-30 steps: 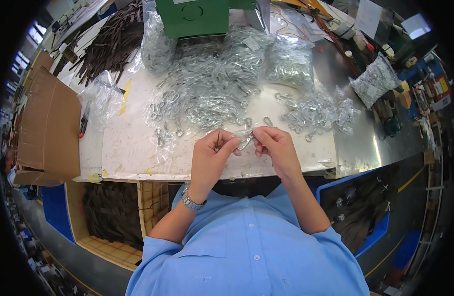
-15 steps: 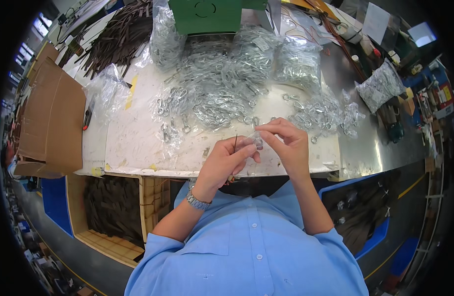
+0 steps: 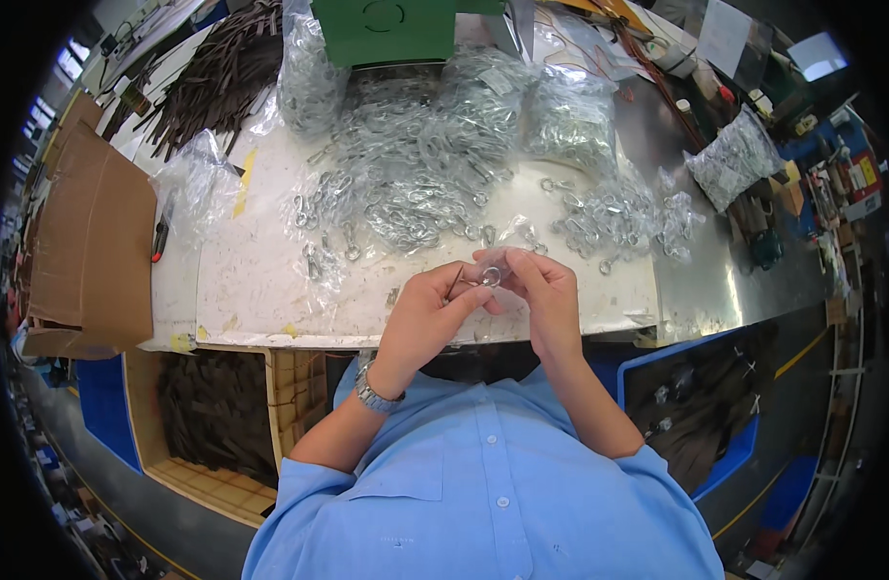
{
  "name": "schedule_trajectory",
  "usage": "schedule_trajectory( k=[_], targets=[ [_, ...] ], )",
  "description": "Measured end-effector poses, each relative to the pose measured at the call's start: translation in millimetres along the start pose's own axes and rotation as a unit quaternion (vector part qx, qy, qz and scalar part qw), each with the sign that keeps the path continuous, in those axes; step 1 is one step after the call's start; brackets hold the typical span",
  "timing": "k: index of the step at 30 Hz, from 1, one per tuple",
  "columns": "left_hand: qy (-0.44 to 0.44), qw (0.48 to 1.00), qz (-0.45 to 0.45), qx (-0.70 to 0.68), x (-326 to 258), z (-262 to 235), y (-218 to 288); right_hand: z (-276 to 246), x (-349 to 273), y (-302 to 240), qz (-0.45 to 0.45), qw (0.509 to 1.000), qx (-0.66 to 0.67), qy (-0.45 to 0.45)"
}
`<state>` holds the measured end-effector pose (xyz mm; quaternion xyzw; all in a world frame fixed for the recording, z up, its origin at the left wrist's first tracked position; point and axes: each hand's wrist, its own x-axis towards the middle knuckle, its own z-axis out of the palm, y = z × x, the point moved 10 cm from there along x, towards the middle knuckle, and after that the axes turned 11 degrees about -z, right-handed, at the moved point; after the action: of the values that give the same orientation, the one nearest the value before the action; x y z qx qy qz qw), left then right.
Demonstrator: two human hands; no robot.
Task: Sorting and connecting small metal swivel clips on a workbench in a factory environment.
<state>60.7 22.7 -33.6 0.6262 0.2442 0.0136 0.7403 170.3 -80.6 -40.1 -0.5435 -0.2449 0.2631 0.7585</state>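
Just above the near edge of the table, my two hands meet. My left hand [image 3: 427,307] is closed, its thumb and fingers pinching a small silver metal ring [image 3: 490,277]; any part joined to the ring is hidden by the fingers. A thin dark pointed piece [image 3: 455,283] sticks up between those fingers, its kind unclear. My right hand [image 3: 553,302] is closed on a small clear plastic bag [image 3: 503,257] right beside the ring. Beyond the hands lies a heap of bagged metal snap hooks [image 3: 415,198], with a few single ones at its near side.
A green box-shaped thing [image 3: 387,34] stands behind the heap. At left are an open cardboard box [image 3: 97,237], a cutter knife [image 3: 160,237] and dark strips [image 3: 217,82]. Filled plastic bags [image 3: 572,121] sit at the right. Below the table are a wooden crate [image 3: 271,387] and a blue bin [image 3: 620,372].
My right hand has come down and in toward the left, its fingers now gathered on the plastic. The ring shows more plainly, and the whole view has shifted slightly.
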Motion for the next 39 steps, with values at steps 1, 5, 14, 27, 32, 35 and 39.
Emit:
schedule_trajectory(
  k=[1,5,14,27,32,35,39],
  targets=[
    [-0.002,1.0,0.0,0.0,0,-2,-1,-1,2,-2,-0.001,1.0,0.0,0.002],
    [-0.003,0.992,-0.048,-0.117,3,-14,-17,-13,9,-10,-0.014,0.999,0.015,0.048],
    [0.053,0.991,-0.005,-0.121,-15,-23,3,-12,7,-5,-0.009,0.999,-0.001,0.046],
    [0.128,0.986,0.048,-0.099,-17,-19,6,2,2,-6,-0.023,0.998,0.043,0.033],
    [0.153,0.978,0.061,-0.127,-10,-19,3,10,-7,4,0.012,0.995,0.082,0.047],
    [0.149,0.983,0.054,-0.088,-4,-13,4,13,-12,7,0.02,0.993,0.1,0.053],
    [0.125,0.991,0.027,-0.026,-1,-4,5,21,-19,7,0.017,0.99,0.138,0.022]
  ],
)
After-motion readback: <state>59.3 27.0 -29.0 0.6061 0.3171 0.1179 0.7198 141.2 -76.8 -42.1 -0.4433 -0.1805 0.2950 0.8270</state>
